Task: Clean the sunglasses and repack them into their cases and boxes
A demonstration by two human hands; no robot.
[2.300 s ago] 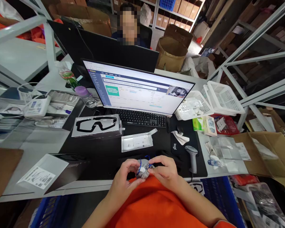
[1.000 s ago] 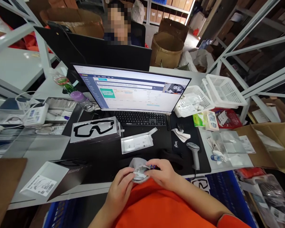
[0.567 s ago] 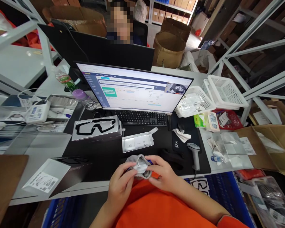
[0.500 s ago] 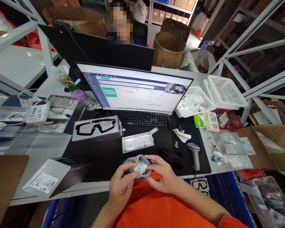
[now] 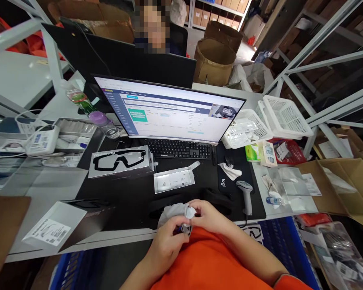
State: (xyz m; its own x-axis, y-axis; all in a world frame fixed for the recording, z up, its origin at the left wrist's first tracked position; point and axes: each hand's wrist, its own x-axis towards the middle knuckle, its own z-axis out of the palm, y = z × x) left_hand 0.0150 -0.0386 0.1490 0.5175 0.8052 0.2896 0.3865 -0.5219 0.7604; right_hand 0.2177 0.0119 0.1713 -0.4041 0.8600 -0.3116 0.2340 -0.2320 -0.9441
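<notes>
A grey soft cloth pouch (image 5: 173,211) is bunched between my hands at the desk's front edge. My left hand (image 5: 169,243) pinches its lower side, where something blue and shiny shows, too covered to name. The fingers of my right hand (image 5: 209,217) are closed on the whitish gathered edge of the pouch. Just beyond lies an open white box tray (image 5: 174,181) with its flap raised. A glasses box (image 5: 119,162) with a picture of black-framed glasses stands left of it. Another grey box (image 5: 53,227) with a barcode label sits open at the left front.
A monitor (image 5: 169,114) and keyboard (image 5: 181,149) stand ahead. To the right are a barcode scanner (image 5: 245,193), a white cloth (image 5: 230,171) and white baskets (image 5: 287,114). Past the monitors a person (image 5: 153,28) faces this way. A purple-lidded bottle (image 5: 104,124) stands left.
The pouch has turned in my hands, with its opening now towards my right fingers. My left hand has shifted right and lower. The view has moved slightly.
</notes>
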